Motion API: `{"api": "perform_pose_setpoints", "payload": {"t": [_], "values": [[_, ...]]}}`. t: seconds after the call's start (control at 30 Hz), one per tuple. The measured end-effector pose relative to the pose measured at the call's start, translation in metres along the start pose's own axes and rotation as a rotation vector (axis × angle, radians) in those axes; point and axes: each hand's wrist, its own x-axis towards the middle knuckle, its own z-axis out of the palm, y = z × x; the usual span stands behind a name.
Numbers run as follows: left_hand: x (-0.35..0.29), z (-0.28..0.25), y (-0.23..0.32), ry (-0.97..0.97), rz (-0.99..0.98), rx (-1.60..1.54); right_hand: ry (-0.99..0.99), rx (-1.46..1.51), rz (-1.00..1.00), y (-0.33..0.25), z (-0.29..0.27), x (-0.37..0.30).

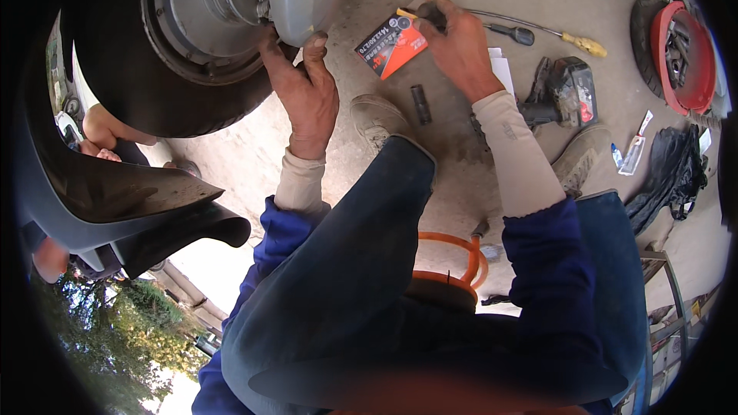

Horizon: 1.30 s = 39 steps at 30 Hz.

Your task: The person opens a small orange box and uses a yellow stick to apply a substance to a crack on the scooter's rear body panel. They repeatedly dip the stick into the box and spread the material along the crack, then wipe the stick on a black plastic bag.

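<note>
At the upper left, my left hand (304, 92) is at a black-tyred wheel (211, 100) with a grey metal hub (204, 8). Its thumb and fingers straddle the lower end of a smooth grey cover (301, 0) beside the hub; some fingertips are hidden behind it. Over the floor, my right hand (459, 46) closes on a dark tool (432, 17) with a yellow end, mostly covered by the fingers. Just left of that hand lies a red and black box (392, 46). A yellow-handled screwdriver (582, 44) and a black-handled one (516, 34) lie to its right.
A black socket (420, 104) and a cordless impact wrench (561, 96) rest on the floor. Farther right are a red bowl-like container (688, 69) with metal parts and a black plastic bag (669, 177). Dark bodywork (146, 192) and another person's leg (111, 127) are at left.
</note>
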Motion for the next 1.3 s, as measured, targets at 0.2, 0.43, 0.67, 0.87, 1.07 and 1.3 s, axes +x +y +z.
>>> {"api": "perform_pose_setpoints", "payload": {"t": [0.2, 0.43, 0.67, 0.87, 1.07, 1.3], "values": [[0.000, 0.000, -0.006, -0.008, 0.036, 0.070, -0.077, 0.064, 0.025, 0.010, 0.002, -0.011], [0.002, 0.001, -0.011, 0.003, 0.051, 0.033, -0.268, 0.052, 0.020, 0.015, -0.001, -0.007], [0.001, 0.001, -0.019, 0.000, 0.165, 0.156, -0.198, -0.153, 0.014, -0.013, -0.021, -0.031], [-0.001, 0.004, -0.018, 0.044, 0.146, 0.088, -0.191, -0.337, -0.124, -0.003, -0.017, -0.053], [-0.001, 0.001, -0.011, 0.003, 0.049, 0.030, -0.111, -0.415, -0.167, 0.001, 0.002, -0.055], [-0.002, 0.001, -0.009, 0.008, 0.025, 0.015, -0.038, -0.343, -0.196, 0.010, 0.021, -0.062]]}}
